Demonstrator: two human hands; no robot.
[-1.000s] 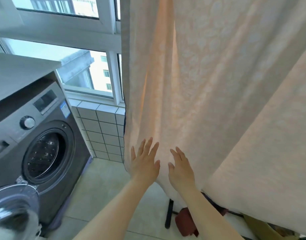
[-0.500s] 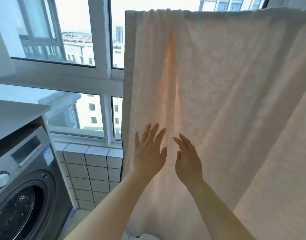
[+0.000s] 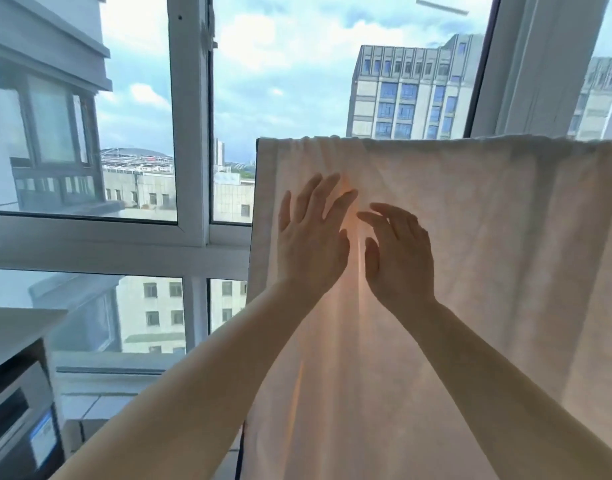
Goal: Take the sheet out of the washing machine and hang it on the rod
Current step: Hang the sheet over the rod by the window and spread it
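Observation:
A pale cream sheet (image 3: 488,244) hangs draped over a rod hidden under its top fold, filling the right half of the view. A vertical fold runs down it between my hands. My left hand (image 3: 311,240) lies flat against the cloth with fingers spread, just left of the fold. My right hand (image 3: 398,254) is just right of the fold, fingers loosely curved and apart, at or close to the cloth. Neither hand holds anything. The washing machine (image 3: 17,420) shows only as a grey corner at the bottom left.
A white-framed window (image 3: 190,133) stands behind and left of the sheet, with buildings outside. A tiled sill (image 3: 100,400) runs below the window. A grey counter top (image 3: 13,327) sits over the washing machine.
My hands have slid up the sheet toward its top edge, and my view has tilted upward. The washing machine has dropped almost out of view.

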